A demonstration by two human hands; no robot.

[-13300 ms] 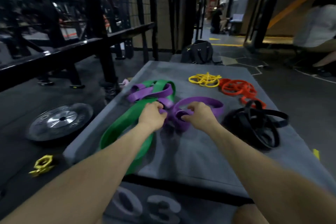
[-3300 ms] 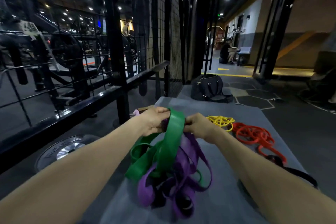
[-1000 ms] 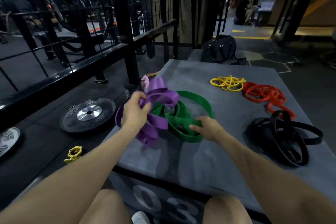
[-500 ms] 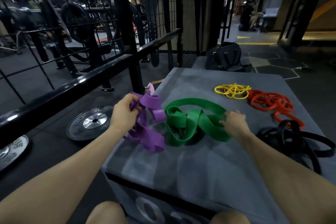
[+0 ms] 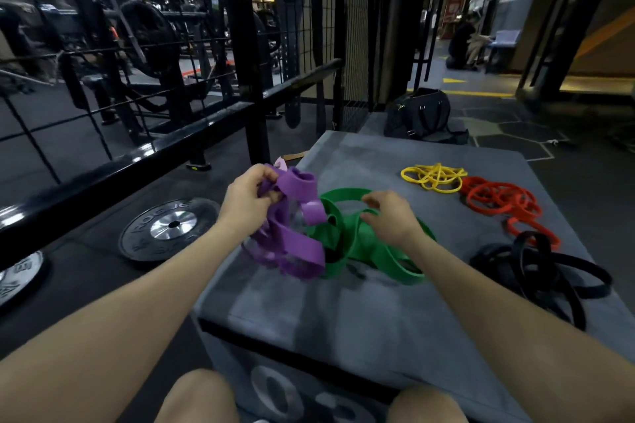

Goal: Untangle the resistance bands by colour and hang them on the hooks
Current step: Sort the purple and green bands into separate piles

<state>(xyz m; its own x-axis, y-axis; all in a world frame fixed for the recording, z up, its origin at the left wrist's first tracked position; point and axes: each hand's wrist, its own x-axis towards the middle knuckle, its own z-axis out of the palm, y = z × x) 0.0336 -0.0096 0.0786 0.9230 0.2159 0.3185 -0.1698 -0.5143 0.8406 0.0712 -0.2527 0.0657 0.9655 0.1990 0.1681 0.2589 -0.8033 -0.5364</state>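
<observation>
The left hand (image 5: pixel 245 203), clamped on the purple bands (image 5: pixel 292 240) near the counter's (image 5: pixel 343 312) left edge, holds them just left of the green bands (image 5: pixel 374 247), over which the right hand (image 5: pixel 391 216) hovers, fingers apart.

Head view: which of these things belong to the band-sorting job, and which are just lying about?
For the job:
purple bands, bunched in the left hand
green bands, under the right hand
yellow bands
red bands
black bands

Lying about:
weight plate on the floor
black bag beyond the grey box
</observation>
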